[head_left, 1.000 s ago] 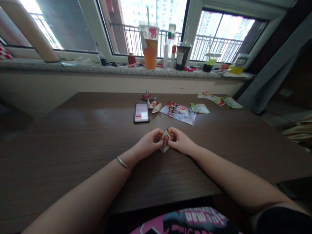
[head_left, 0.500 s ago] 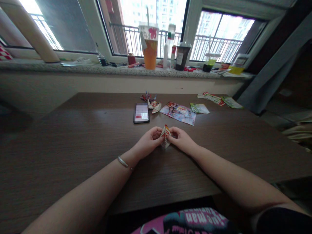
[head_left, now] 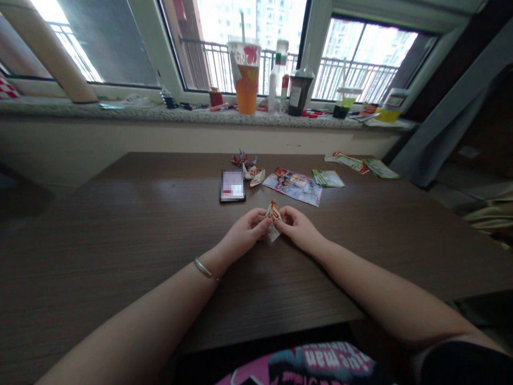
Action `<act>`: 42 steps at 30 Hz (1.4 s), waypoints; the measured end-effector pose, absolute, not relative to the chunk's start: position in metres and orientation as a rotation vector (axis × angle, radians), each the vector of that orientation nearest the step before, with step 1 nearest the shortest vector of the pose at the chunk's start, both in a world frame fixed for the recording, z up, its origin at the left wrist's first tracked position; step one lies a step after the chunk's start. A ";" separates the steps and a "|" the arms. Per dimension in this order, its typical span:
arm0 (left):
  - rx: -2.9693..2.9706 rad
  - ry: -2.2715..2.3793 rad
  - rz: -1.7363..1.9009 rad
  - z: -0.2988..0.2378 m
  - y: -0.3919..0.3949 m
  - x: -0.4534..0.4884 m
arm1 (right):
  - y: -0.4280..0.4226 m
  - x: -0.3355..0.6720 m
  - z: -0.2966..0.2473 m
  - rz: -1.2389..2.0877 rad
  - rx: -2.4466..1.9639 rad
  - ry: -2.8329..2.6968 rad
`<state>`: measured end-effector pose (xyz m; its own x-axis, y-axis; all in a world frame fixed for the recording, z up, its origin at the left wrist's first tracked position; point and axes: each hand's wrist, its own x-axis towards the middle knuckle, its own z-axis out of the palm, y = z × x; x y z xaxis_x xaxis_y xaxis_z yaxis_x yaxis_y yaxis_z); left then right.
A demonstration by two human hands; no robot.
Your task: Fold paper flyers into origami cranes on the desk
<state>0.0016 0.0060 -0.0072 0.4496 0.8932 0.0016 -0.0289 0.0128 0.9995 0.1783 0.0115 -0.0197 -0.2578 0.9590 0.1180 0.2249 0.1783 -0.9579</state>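
Note:
A small piece of folded printed paper (head_left: 274,220), white with red and orange print, stands pinched between my two hands above the middle of the table (head_left: 160,240). My left hand (head_left: 253,225) closes on its left side, thumb in front and fingers curled behind. On the opposite side my right hand (head_left: 297,225) grips it the same way. Beyond the hands lie a phone (head_left: 232,186) with a lit screen, a white-and-red folded paper piece (head_left: 255,175) and a darker folded one (head_left: 242,159). To their right is a flat colourful printed sheet (head_left: 294,185).
Green-and-white leaflets (head_left: 329,178) lie right of the sheet, with more leaflets (head_left: 356,163) at the far right corner. On the windowsill (head_left: 192,113) stand a tall orange drink cup (head_left: 247,88), a clear bottle (head_left: 278,80), a dark cup (head_left: 300,93) and several small items.
The folded paper has turned and narrowed between my fingers, from a broad pointed shape to a slimmer, slightly tilted one. Both hands have shifted only a little.

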 end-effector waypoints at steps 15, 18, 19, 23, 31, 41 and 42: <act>1.381 0.911 0.806 -0.006 0.005 0.003 | 0.014 0.178 -0.023 1.126 -1.146 -1.623; 1.390 0.940 0.819 -0.006 0.005 0.003 | 0.013 0.178 -0.022 1.139 -1.135 -1.620; 1.389 0.951 0.826 -0.006 0.005 0.003 | 0.013 0.178 -0.021 1.144 -1.133 -1.621; 1.367 0.973 0.852 -0.005 0.005 0.003 | 0.011 0.178 -0.020 1.102 -1.131 -1.663; 1.487 0.949 0.874 -0.008 0.006 -0.001 | 0.016 0.184 -0.024 1.046 -1.073 -1.713; 2.021 1.097 0.923 -0.005 0.008 -0.006 | 0.010 0.181 -0.010 0.855 -1.185 -1.840; 2.032 1.102 0.915 -0.004 0.008 -0.006 | 0.009 0.180 -0.009 0.848 -1.193 -1.844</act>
<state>-0.0060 0.0076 -0.0037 0.4049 0.8740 0.2687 0.4250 -0.4401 0.7910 0.1805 0.0094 -0.0090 -0.2678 0.9323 0.2431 0.4220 0.3403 -0.8403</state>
